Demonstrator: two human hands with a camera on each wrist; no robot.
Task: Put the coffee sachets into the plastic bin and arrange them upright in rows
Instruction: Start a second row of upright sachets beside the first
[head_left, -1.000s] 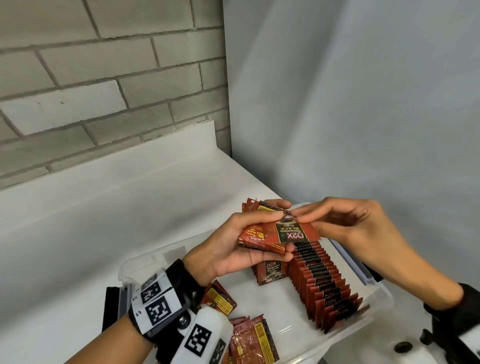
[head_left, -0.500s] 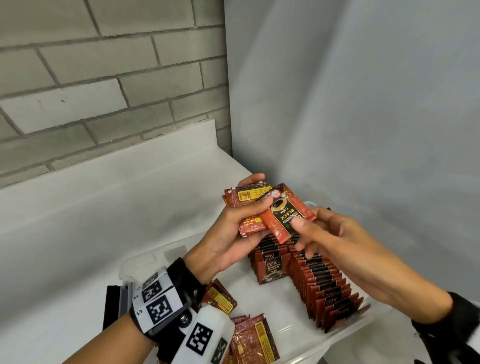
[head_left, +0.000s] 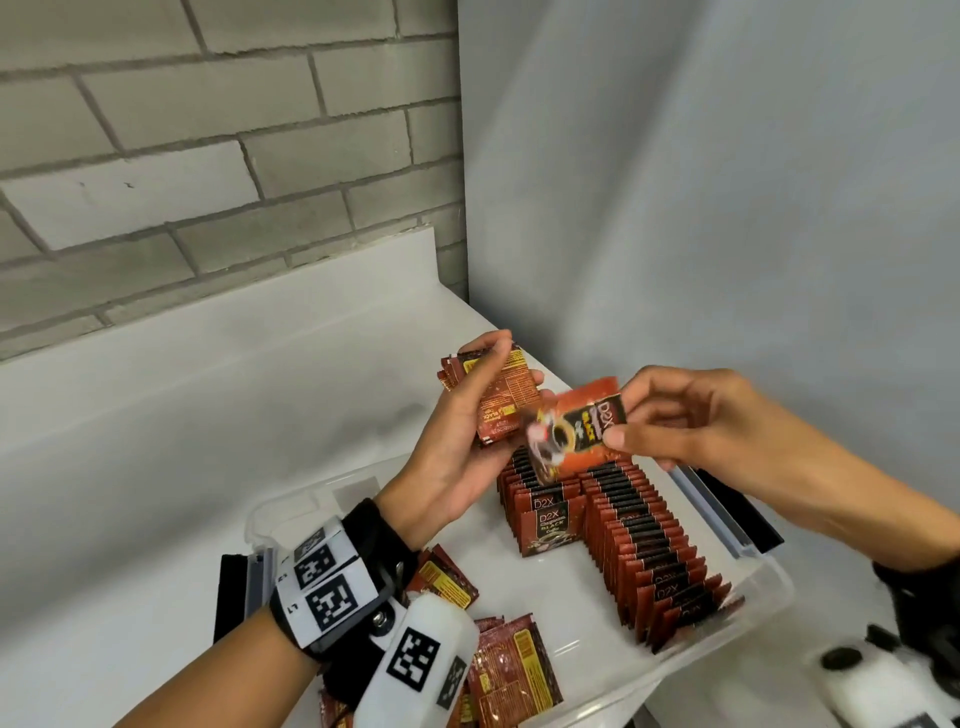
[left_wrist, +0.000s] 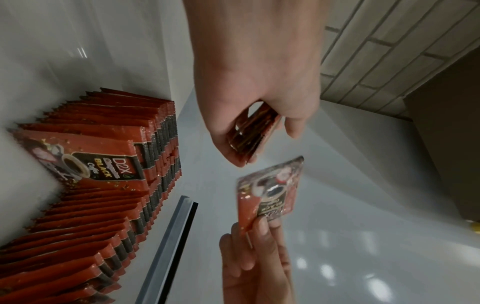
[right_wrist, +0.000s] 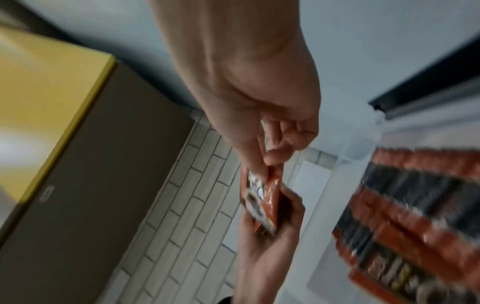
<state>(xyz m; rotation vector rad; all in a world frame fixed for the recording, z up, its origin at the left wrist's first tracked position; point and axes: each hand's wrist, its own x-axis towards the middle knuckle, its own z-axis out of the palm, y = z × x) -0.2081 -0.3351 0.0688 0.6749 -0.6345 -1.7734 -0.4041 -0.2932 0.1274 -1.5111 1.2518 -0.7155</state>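
My left hand (head_left: 467, 415) grips a small stack of red coffee sachets (head_left: 498, 400) above the clear plastic bin (head_left: 769, 587); the same stack of sachets (left_wrist: 249, 135) shows edge-on in the left wrist view. My right hand (head_left: 675, 415) pinches a single red-and-black sachet (head_left: 571, 431) by its end, just right of the stack and apart from it. The single sachet (left_wrist: 270, 193) (right_wrist: 262, 197) also shows in both wrist views. Two rows of upright sachets (head_left: 639, 545) stand in the bin below my hands.
Loose sachets (head_left: 509, 670) lie flat at the bin's near-left corner, by my left wrist. The bin sits on a white counter (head_left: 156, 415) in a corner, with a brick wall (head_left: 208, 130) behind and a grey wall (head_left: 727, 182) to the right.
My right hand has drawn one sachet off the left hand's stack and moved it to the right and a little down. The left hand has tipped its stack more upright.
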